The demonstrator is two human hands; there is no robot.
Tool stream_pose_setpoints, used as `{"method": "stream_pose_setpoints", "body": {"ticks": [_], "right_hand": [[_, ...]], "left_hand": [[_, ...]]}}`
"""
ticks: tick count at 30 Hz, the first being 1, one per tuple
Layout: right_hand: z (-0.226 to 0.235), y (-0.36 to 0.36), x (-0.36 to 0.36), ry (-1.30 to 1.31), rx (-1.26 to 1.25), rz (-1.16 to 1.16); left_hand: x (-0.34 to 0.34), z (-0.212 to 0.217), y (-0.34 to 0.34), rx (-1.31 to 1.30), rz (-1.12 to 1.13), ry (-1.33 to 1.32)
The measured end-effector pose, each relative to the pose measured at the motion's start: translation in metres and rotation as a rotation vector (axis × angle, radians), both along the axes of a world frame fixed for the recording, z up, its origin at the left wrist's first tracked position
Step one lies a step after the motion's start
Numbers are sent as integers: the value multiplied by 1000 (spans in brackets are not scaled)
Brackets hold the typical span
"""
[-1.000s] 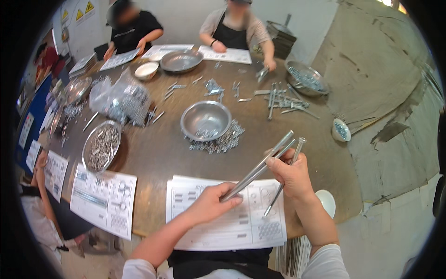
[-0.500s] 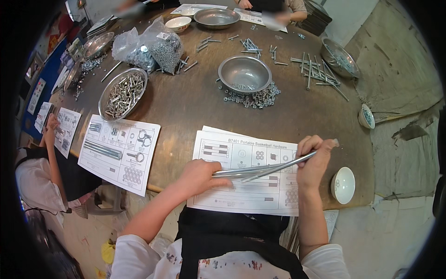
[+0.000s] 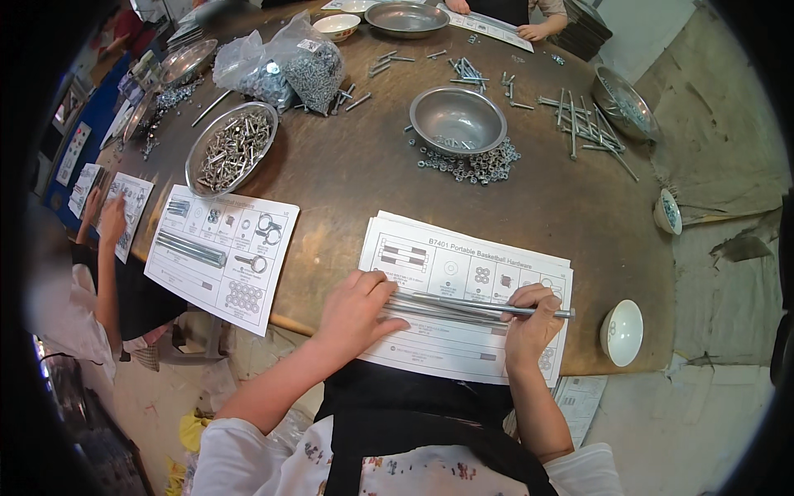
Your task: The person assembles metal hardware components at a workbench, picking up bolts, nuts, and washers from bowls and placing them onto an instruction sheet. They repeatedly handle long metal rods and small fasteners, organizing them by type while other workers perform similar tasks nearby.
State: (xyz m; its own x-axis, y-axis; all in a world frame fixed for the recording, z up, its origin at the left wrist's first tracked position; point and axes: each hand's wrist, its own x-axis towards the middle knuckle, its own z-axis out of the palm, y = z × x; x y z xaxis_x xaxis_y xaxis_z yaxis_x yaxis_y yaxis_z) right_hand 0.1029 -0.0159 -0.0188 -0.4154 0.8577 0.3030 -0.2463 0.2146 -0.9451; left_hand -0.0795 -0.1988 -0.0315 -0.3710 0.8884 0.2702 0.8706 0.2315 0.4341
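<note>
Several long silvery metal rods lie side by side across a printed parts sheet in front of me. At their left ends, my left hand is closed around them, its thumb on the near side. My right hand pinches one rod near its right end, which sticks out past my fingers. That rod slants slightly over the others. My left hand hides the rods' left tips. Under the top sheet lie more sheets, with edges showing at the back.
A white bowl stands at right. Ahead is a steel bowl with nuts around it. Bolts fill another bowl, near bags of hardware. Loose long bolts lie far right. Co-workers sit at left and across the table.
My right hand has come down and left, levelling the raised rod over the sheet. The rods, fanned apart before, now lie closer together. The whole view has shifted slightly.
</note>
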Motion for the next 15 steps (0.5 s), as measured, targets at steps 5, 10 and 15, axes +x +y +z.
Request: {"method": "stream_pose_setpoints", "body": {"ticks": [5,10,15], "right_hand": [[-7,-3,13,-100,-44,78],[-14,-13,25,65,-107,74],[-23,-20,21,-99,-56,162]], "left_hand": [[-5,5,2,-100,17,-66],[-6,-1,1,-97,6,-184],[-13,-4,-2,-102,-36,-271]]}}
